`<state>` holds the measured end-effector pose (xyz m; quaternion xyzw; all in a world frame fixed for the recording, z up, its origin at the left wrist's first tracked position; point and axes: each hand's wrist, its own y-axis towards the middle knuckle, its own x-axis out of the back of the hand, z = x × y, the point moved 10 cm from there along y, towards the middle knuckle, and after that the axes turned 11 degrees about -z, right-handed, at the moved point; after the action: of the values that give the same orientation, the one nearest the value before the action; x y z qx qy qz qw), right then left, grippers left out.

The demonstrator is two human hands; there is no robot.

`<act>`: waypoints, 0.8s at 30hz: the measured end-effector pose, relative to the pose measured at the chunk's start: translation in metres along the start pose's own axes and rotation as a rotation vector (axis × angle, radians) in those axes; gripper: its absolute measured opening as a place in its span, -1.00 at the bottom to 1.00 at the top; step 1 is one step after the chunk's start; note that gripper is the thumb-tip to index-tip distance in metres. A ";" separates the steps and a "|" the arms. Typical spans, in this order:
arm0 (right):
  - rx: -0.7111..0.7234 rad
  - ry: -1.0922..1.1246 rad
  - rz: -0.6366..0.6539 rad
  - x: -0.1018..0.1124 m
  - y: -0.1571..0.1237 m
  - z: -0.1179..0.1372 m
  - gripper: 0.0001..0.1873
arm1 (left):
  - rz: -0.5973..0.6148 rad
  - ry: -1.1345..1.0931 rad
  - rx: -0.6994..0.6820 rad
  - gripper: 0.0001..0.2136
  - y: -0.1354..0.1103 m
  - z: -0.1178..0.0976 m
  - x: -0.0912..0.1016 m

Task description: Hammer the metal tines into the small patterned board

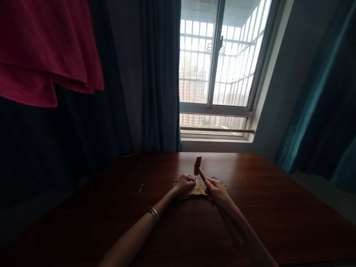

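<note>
My right hand [218,191] is closed round the wooden handle of a small hammer [197,165], its head raised just above my left fingertips. My left hand [184,183] is pinched round a thin upright rod like a punch [195,178], whose lower end is hidden by the fingers. Beneath both hands lies a tan, wavy-edged piece [199,189] covered with many small dark holes or spots. What it is made of, I cannot tell. A metal bracelet or watch [154,213] circles my left wrist.
A thin, pen-like tool [141,187] and a smaller thin item [150,187] lie to the left on the dark brown wooden table [111,222]. Behind stand a barred window [214,74] and blue curtains [160,74]. A pink cloth [50,48] hangs at upper left.
</note>
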<state>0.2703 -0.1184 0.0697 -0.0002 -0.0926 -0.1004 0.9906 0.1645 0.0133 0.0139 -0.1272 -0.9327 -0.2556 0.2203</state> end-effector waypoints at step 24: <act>0.012 0.063 -0.025 0.000 0.003 -0.005 -0.60 | 0.001 -0.005 -0.022 -0.81 0.001 0.003 -0.001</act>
<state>0.2724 -0.1156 0.0647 0.0102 -0.0621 -0.1121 0.9917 0.1646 0.0153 0.0112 -0.1306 -0.9304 -0.2652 0.2167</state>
